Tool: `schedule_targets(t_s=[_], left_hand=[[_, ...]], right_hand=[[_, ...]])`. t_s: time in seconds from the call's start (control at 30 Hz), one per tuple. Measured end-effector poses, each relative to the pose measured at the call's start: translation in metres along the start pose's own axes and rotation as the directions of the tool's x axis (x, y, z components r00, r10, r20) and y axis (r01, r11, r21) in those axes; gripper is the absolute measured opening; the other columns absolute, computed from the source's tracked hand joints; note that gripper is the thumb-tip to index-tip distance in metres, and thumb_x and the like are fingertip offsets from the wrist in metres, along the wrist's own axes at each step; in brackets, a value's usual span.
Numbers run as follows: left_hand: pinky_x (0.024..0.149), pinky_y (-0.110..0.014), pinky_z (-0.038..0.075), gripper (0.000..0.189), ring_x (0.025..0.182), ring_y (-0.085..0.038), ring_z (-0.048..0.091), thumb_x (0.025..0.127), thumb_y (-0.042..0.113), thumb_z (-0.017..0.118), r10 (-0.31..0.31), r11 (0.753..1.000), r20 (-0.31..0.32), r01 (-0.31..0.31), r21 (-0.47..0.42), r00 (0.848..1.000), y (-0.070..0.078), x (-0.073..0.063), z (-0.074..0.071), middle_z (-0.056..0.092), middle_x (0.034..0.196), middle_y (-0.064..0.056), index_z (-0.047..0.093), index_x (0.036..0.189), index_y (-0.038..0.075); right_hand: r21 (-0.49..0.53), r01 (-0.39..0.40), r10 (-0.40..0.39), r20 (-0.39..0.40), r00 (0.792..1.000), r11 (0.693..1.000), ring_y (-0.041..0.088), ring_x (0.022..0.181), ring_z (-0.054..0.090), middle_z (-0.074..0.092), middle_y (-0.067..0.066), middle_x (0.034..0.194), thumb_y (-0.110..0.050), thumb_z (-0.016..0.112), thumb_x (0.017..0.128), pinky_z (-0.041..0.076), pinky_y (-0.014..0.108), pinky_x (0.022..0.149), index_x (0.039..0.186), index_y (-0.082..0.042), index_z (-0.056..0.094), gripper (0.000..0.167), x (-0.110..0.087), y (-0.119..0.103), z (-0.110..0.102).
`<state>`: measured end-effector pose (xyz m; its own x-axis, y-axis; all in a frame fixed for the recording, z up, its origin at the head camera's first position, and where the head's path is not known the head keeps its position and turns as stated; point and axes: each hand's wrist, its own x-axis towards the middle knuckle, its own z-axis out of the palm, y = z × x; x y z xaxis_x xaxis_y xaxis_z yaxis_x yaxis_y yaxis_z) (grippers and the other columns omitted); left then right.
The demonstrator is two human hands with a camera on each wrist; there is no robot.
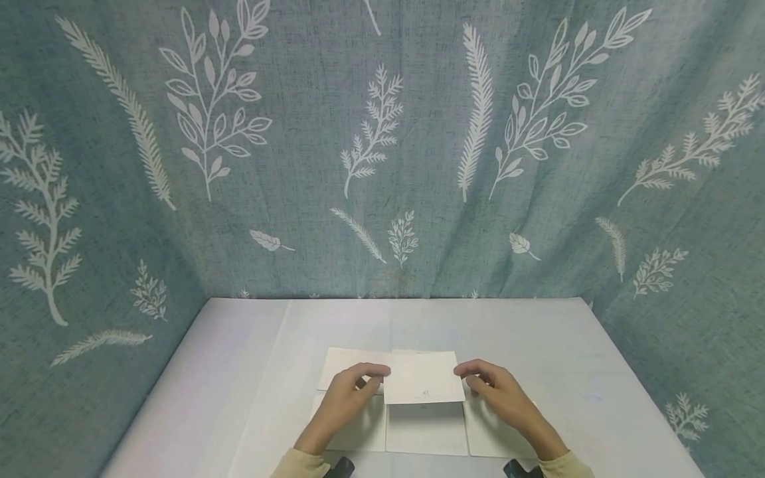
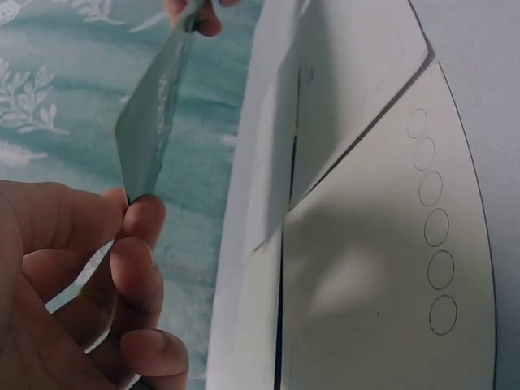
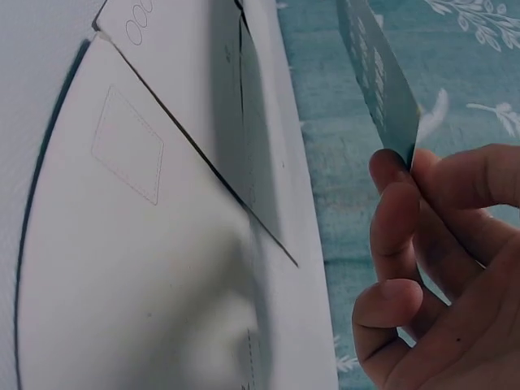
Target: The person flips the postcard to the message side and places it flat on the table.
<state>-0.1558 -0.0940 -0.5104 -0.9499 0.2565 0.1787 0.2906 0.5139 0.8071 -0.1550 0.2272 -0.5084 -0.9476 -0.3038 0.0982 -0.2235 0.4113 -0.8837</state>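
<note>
A white rectangular card [image 1: 424,375] is held up above the table, tilted, with a small mark near its front edge. Its left edge is pinched between the thumb and fingers of my left hand [image 1: 346,398]. My right hand [image 1: 502,398] pinches the opposite edge the same way. Print shows on the card's underside [image 3: 378,69] in the right wrist view. Below lie more white cards: a front-left one [image 2: 374,284] with a row of circles, a front-middle one [image 1: 427,431], and a front-right one [image 3: 130,268] with a dashed box outline.
Behind the front row, a back-left card [image 1: 343,362] lies on the white table [image 1: 251,372], and another card's edge peeks out behind the held one. A teal leaf-patterned curtain [image 1: 418,219] encloses the table at the back and both sides.
</note>
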Motion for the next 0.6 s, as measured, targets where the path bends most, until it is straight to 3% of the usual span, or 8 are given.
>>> schedule_targets(t_s=[0.17, 0.3, 0.6], left_hand=[[0.073, -0.026, 0.050, 0.019, 0.081, -0.006, 0.060, 0.101, 0.023, 0.061, 0.008, 1.000, -0.006, -0.008, -0.004, 1.000, 0.0007, 0.0000, 0.0023, 0.071, 0.112, 0.008, 0.072, 0.117, 0.022], [0.073, -0.026, 0.050, 0.019, 0.079, -0.006, 0.059, 0.099, 0.025, 0.065, 0.023, 1.000, -0.020, -0.023, 0.006, 1.000, 0.0021, 0.0010, 0.0043, 0.069, 0.104, 0.010, 0.071, 0.117, 0.022], [0.066, -0.024, 0.048, 0.025, 0.070, -0.004, 0.054, 0.095, 0.018, 0.069, 0.065, 0.995, -0.048, -0.061, 0.083, 0.997, 0.0062, 0.0040, 0.0083, 0.067, 0.093, 0.012, 0.071, 0.120, 0.018]], right_hand=[[-0.037, 0.020, -0.020, -0.007, 1.000, 0.999, 0.013, 0.087, 0.064, 0.069, 0.004, 0.117, -0.026, 0.066, 0.099, 0.051, 0.029, 0.075, 0.121, -0.014, 0.069, 0.025, -0.0023, 0.0001, -0.0011], [-0.036, 0.085, -0.085, -0.004, 0.996, 0.996, 0.011, 0.081, 0.063, 0.069, 0.007, 0.119, -0.021, 0.073, 0.094, 0.051, 0.028, 0.073, 0.129, -0.011, 0.066, 0.037, -0.0036, 0.0017, -0.0018], [-0.043, 0.109, -0.110, -0.011, 0.994, 0.993, 0.010, 0.078, 0.061, 0.068, 0.010, 0.119, -0.021, 0.076, 0.092, 0.051, 0.028, 0.069, 0.134, -0.011, 0.063, 0.045, -0.0055, 0.0040, -0.0038]])
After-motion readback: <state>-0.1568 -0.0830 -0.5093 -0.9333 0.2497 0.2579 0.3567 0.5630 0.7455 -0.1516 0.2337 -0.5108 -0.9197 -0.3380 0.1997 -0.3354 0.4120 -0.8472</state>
